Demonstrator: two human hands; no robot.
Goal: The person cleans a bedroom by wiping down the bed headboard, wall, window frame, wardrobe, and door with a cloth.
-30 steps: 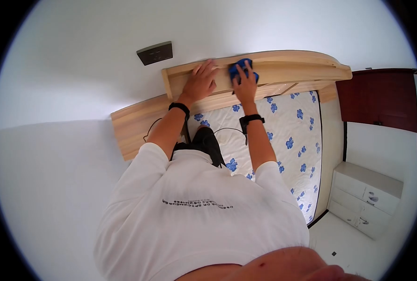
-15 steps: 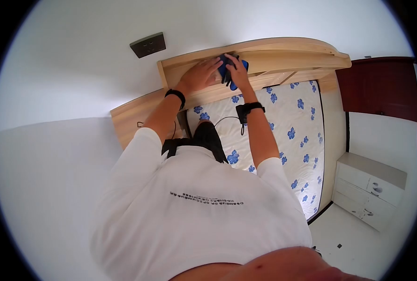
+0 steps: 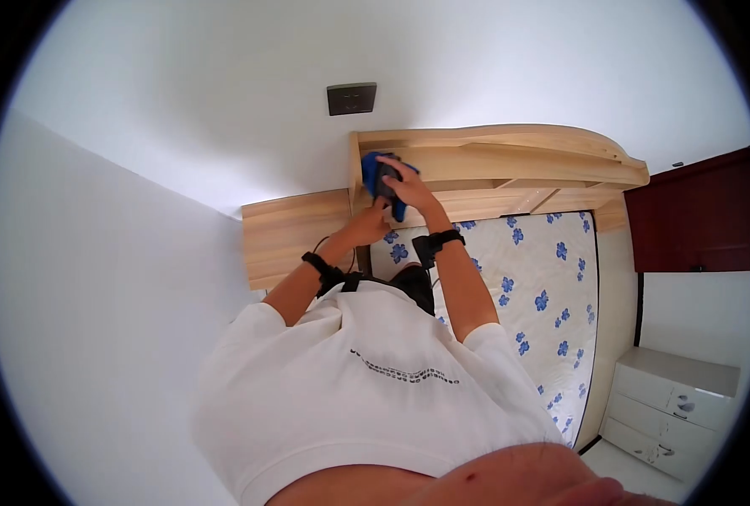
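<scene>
A blue-and-black item [image 3: 370, 173], apparently soft, is bunched at the left end of the wooden headboard [image 3: 476, 162]; its exact kind cannot be made out. My right hand [image 3: 412, 187] curls over it from the right, fingers across its dark middle part. Below, my left hand [image 3: 370, 224] has its fingers closed at the item's lower end, partly hidden. Blue cloth-like parts stick out on both sides of the dark part. Black bands with small boxes circle both wrists.
A mattress [image 3: 510, 253] with blue flowers lies below the headboard. Left of it is a wooden bedside surface [image 3: 295, 236]. A dark wall socket [image 3: 351, 99] sits above. A dark red panel [image 3: 695, 219] and a white drawer cabinet [image 3: 670, 409] stand at the right.
Both hands and the item have shifted toward the headboard's left end. My left hand has dropped from the shelf to below the item. The view has turned, lowering the headboard in it.
</scene>
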